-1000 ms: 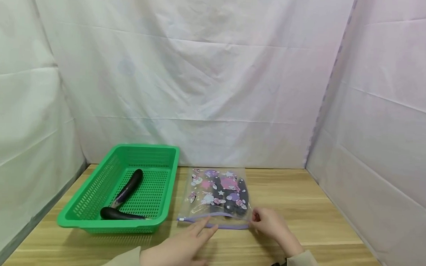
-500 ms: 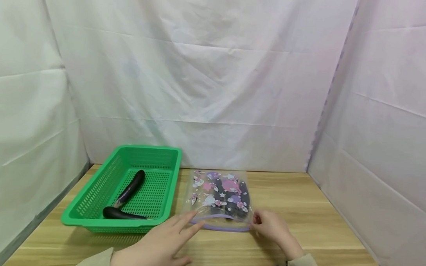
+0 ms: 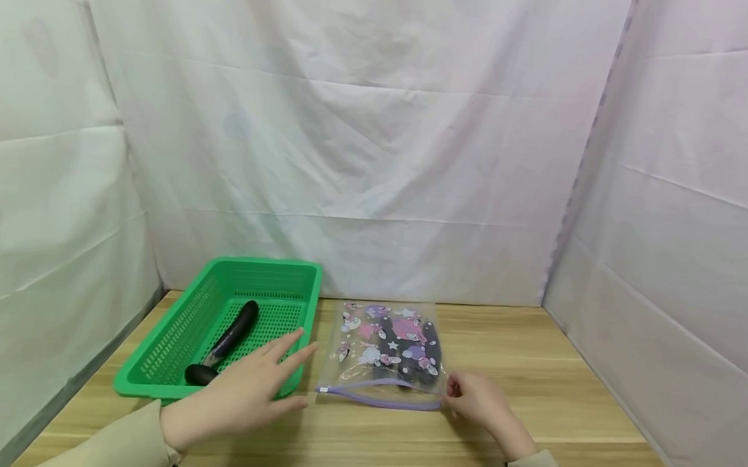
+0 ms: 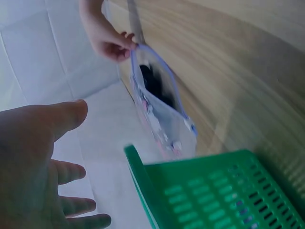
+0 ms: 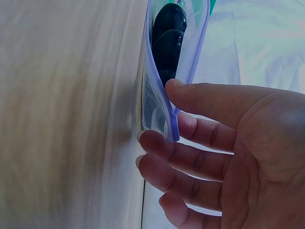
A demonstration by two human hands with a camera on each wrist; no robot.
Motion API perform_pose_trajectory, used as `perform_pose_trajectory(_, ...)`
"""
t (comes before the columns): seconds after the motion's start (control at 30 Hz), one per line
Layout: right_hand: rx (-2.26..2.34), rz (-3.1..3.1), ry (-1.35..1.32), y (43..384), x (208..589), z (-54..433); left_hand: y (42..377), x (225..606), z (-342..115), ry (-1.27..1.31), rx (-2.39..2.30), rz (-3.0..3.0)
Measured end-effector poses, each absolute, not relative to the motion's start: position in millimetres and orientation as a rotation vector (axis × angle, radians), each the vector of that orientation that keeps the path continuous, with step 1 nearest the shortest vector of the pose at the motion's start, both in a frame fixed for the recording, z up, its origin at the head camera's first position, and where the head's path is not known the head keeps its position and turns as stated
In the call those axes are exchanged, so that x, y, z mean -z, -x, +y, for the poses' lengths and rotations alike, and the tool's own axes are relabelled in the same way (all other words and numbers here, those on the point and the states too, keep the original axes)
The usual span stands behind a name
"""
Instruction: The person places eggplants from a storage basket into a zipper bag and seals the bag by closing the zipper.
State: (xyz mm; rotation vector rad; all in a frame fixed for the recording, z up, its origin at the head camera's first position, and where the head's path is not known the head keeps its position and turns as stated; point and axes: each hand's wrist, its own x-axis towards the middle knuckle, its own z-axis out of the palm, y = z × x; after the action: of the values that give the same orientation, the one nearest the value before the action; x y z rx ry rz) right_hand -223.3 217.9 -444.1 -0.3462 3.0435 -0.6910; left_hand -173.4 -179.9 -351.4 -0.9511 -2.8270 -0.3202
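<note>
A clear zip bag [image 3: 370,350] with a purple zip edge and cartoon prints lies flat on the table, several dark eggplants [image 5: 167,47] inside. Its mouth gapes, and a white slider [image 3: 323,390] sits at the left end of the zip. My right hand [image 3: 476,400] pinches the right corner of that edge between thumb and fingers. Over the near right side of a green basket [image 3: 313,293], my left hand [image 3: 238,397] is spread and holds nothing. Two more eggplants lie in the basket: a long one [image 3: 237,330], and another [image 3: 200,374] partly hidden behind the left hand.
The basket stands on the left of the wooden table [image 3: 530,363], close beside the bag. White cloth [image 3: 377,151] hangs behind the table and along both sides.
My left hand has moved left, away from the bag's zip edge to over the basket, covering part of the near eggplant. The right hand keeps its pinch on the bag's corner.
</note>
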Motion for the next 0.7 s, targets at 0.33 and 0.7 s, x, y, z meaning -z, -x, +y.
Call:
perform_pose_trajectory(0.33,0.668,3.062,0.363,221,446,220,210,351,-208,0.773,0.335,-2.885)
perform_pose_trajectory(0.7,0.674,3.076,0.369,223,446,218,258,345,-243,0.593,0.265,-2.979)
